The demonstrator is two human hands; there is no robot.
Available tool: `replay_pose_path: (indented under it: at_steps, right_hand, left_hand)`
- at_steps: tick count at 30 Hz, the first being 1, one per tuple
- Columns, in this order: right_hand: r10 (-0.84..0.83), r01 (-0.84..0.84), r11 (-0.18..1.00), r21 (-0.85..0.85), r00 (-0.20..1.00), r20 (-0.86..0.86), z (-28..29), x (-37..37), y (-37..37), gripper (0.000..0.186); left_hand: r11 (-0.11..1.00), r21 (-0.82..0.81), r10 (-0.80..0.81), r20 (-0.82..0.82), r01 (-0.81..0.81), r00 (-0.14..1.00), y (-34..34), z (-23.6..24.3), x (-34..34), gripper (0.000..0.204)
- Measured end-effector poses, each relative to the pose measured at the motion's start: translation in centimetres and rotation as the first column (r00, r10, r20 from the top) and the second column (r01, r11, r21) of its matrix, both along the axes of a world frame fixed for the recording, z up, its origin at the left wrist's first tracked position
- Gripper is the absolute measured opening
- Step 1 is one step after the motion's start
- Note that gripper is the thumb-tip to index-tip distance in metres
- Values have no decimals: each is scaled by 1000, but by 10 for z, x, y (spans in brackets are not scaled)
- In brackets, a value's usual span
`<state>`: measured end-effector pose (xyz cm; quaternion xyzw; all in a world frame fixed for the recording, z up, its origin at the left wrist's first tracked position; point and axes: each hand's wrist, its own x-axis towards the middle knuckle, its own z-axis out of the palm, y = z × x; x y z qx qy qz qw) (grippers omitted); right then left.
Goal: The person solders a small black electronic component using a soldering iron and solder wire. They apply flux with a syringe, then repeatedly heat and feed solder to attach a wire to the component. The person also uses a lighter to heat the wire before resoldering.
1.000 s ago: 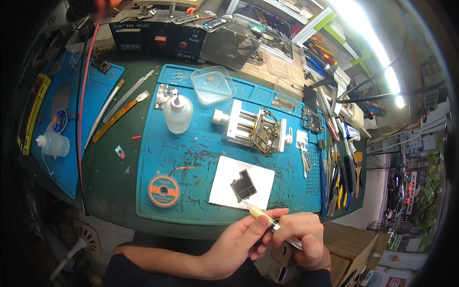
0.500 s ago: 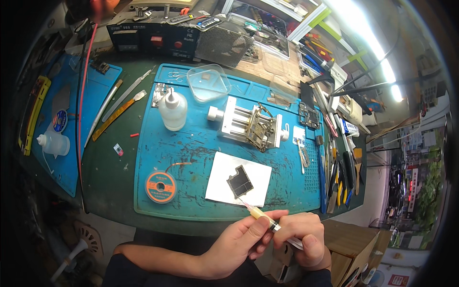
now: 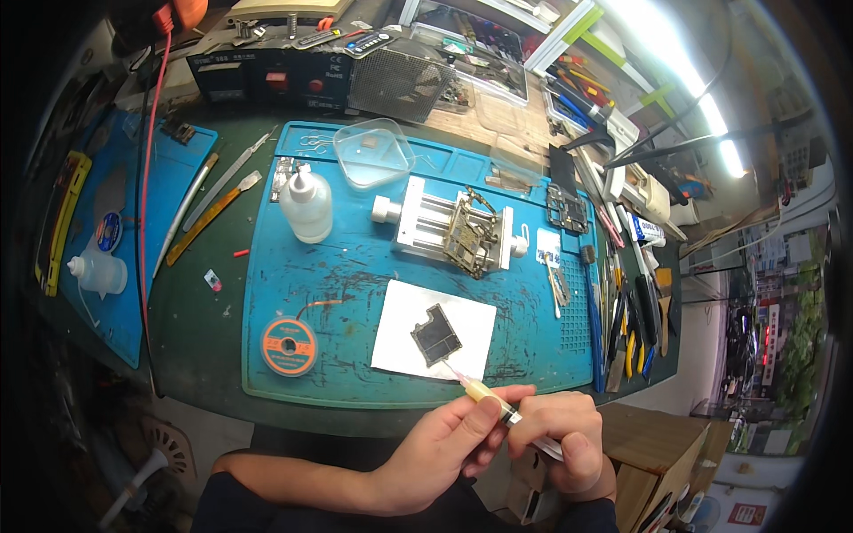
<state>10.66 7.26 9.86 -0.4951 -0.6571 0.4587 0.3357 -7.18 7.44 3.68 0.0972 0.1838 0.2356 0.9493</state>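
Syringe (image 3: pixel 481 393) gripped in left hand (image 3: pixel 444 451) and right hand (image 3: pixel 560 435) — its tip (image 3: pixel 458 374) near a dark board (image 3: pixel 434 335), eleven o'clock of the barrel, on a white block (image 3: pixel 474 327).

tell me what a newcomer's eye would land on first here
Probably the yellowish syringe at the lower middle, held in the left hand and right hand, pointing toward a dark notched board on a white pad. Above, on the blue mat, a metal clamp with another board stands out. The bright strip light at upper right also catches the eye.
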Motion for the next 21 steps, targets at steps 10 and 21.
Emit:
replay_pose_path:
  at_steps: [10, 21]
  right_hand:
    - [-45, 45, 999, 9, 999, 9, 0, 4, -1, 71]
    - [-21, 21, 1000, 17, 1000, -16, -4, 9, 0, 72]
  left_hand:
    - [999, -28, -20, 33, 21, 999, 7, 1, 4, 55]
    - [1000, -30, -1, 21, 1, 1000, 6, 0, 7, 53]
